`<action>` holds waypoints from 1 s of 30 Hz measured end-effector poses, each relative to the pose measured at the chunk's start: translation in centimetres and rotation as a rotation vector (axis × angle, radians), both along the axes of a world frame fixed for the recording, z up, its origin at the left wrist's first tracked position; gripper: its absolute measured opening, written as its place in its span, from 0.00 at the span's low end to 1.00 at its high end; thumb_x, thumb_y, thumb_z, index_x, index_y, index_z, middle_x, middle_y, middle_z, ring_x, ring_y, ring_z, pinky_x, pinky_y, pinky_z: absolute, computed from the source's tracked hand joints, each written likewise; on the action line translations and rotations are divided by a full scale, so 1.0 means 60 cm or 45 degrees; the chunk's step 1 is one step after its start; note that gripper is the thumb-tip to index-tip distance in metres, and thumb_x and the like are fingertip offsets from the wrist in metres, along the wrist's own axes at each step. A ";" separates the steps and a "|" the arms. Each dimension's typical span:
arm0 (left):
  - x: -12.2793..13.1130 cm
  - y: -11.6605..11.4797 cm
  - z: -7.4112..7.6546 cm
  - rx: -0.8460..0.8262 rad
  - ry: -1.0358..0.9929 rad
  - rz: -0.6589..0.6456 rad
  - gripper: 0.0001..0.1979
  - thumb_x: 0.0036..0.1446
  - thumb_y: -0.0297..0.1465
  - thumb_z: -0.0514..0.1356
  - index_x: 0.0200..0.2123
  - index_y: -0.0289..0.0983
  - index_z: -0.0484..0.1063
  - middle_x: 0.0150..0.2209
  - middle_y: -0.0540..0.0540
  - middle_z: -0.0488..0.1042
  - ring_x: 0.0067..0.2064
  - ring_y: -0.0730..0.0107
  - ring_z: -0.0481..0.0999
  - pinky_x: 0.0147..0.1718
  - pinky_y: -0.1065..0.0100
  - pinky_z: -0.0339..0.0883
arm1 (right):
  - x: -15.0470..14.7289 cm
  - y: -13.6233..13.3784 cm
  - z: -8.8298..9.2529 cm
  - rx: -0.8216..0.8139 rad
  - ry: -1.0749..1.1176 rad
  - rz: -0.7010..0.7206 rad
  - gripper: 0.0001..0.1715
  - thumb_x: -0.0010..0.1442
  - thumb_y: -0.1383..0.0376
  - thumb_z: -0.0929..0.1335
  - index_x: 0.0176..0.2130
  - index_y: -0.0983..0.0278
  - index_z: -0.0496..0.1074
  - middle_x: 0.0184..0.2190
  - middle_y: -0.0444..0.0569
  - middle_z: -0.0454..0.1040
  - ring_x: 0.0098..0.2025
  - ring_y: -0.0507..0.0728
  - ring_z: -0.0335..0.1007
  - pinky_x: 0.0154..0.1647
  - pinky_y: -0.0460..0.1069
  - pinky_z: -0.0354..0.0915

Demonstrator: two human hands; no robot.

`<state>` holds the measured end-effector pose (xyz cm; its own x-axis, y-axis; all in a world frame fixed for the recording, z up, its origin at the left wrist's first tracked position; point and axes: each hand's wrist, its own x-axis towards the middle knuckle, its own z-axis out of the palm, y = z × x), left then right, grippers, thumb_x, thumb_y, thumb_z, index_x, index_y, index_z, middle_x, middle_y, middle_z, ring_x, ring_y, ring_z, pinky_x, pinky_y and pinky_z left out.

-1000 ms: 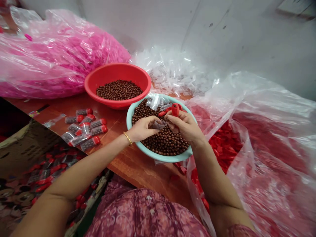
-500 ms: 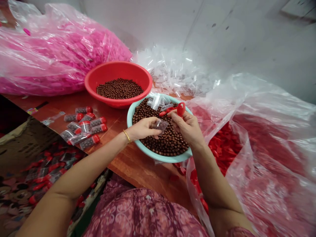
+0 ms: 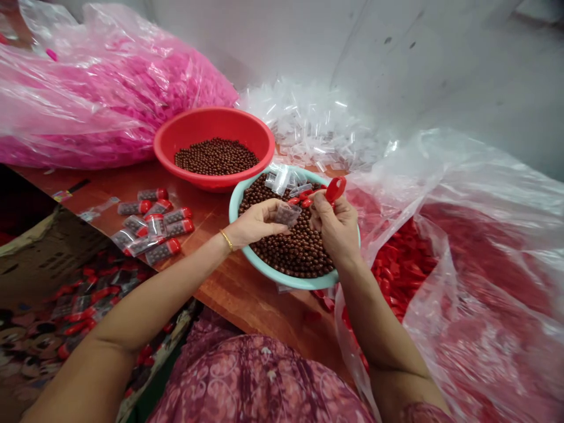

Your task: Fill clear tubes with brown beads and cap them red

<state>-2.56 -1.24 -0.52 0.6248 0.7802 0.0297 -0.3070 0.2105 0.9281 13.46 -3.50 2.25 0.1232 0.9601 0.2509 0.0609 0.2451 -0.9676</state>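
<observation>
Over the teal bowl [image 3: 247, 252] of brown balls [image 3: 295, 249], my left hand [image 3: 253, 223] pinches a small clear plastic tube [image 3: 287, 214]. My right hand [image 3: 335, 226] is closed round a red cap [image 3: 335, 189] that sticks up above its fingers, just right of the tube. A few loose clear tubes and red caps lie at the bowl's far side. The two hands are almost touching.
A red bowl [image 3: 185, 132] with brown balls stands behind. Several filled, red-capped tubes [image 3: 154, 232] lie on the wooden table at left. A pink bag [image 3: 88, 100], a heap of clear tubes [image 3: 308, 123], a bag of red caps [image 3: 418, 264] and a box of filled tubes [image 3: 74, 299] surround me.
My left hand lifted the clear tube and turned it upright. My right hand moved the red cap up and to the right.
</observation>
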 end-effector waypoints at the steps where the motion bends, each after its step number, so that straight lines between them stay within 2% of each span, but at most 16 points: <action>1: 0.001 0.000 -0.001 0.024 0.012 0.020 0.18 0.40 0.21 0.66 0.37 0.33 0.68 0.34 0.49 0.74 0.38 0.73 0.73 0.41 0.67 0.68 | -0.001 0.000 0.002 0.002 0.009 0.002 0.20 0.52 0.48 0.70 0.28 0.62 0.66 0.16 0.35 0.55 0.16 0.45 0.47 0.17 0.45 0.46; 7: 0.008 0.000 -0.005 0.064 0.051 0.046 0.17 0.41 0.17 0.63 0.36 0.32 0.68 0.34 0.51 0.73 0.37 0.76 0.72 0.42 0.68 0.67 | 0.001 -0.003 -0.006 -0.009 -0.063 0.003 0.19 0.54 0.49 0.68 0.30 0.62 0.67 0.17 0.36 0.56 0.17 0.46 0.48 0.19 0.45 0.48; 13: 0.006 0.001 -0.007 -0.002 0.071 0.021 0.16 0.43 0.20 0.63 0.38 0.32 0.67 0.34 0.49 0.72 0.37 0.74 0.71 0.37 0.69 0.70 | 0.030 -0.005 -0.037 -0.064 -0.361 -0.007 0.17 0.57 0.53 0.66 0.30 0.64 0.69 0.22 0.40 0.62 0.24 0.48 0.54 0.26 0.46 0.54; 16: 0.005 -0.001 -0.005 0.015 0.125 0.025 0.14 0.46 0.22 0.62 0.38 0.32 0.67 0.34 0.49 0.71 0.36 0.76 0.71 0.36 0.70 0.70 | 0.044 -0.006 -0.042 -0.140 -0.503 0.009 0.17 0.54 0.53 0.67 0.26 0.65 0.68 0.20 0.40 0.60 0.24 0.48 0.53 0.27 0.46 0.53; 19: 0.007 -0.003 -0.004 0.064 0.191 0.029 0.12 0.46 0.22 0.61 0.37 0.32 0.67 0.32 0.51 0.70 0.33 0.78 0.70 0.33 0.72 0.68 | 0.042 -0.009 -0.033 -0.177 -0.409 0.002 0.17 0.54 0.53 0.67 0.26 0.64 0.68 0.19 0.39 0.59 0.22 0.47 0.51 0.25 0.46 0.52; 22: 0.009 -0.004 -0.006 0.125 0.241 0.006 0.12 0.46 0.21 0.61 0.37 0.33 0.67 0.31 0.52 0.70 0.31 0.79 0.69 0.32 0.74 0.67 | 0.026 -0.009 -0.015 -0.156 -0.282 0.047 0.16 0.54 0.53 0.67 0.29 0.64 0.70 0.21 0.40 0.63 0.22 0.47 0.53 0.24 0.45 0.54; 27: 0.008 -0.004 -0.012 0.221 0.328 0.007 0.11 0.47 0.24 0.61 0.36 0.32 0.66 0.32 0.51 0.69 0.32 0.76 0.68 0.32 0.71 0.67 | 0.004 0.000 -0.003 -0.048 -0.382 0.185 0.15 0.54 0.55 0.68 0.25 0.64 0.72 0.22 0.42 0.68 0.25 0.50 0.61 0.29 0.46 0.60; 30: 0.007 -0.004 -0.013 0.266 0.361 -0.001 0.12 0.46 0.25 0.60 0.37 0.32 0.66 0.33 0.50 0.69 0.33 0.74 0.68 0.33 0.69 0.68 | 0.005 0.003 -0.003 -0.016 -0.444 0.225 0.13 0.52 0.56 0.69 0.28 0.64 0.75 0.25 0.44 0.73 0.29 0.53 0.67 0.33 0.48 0.64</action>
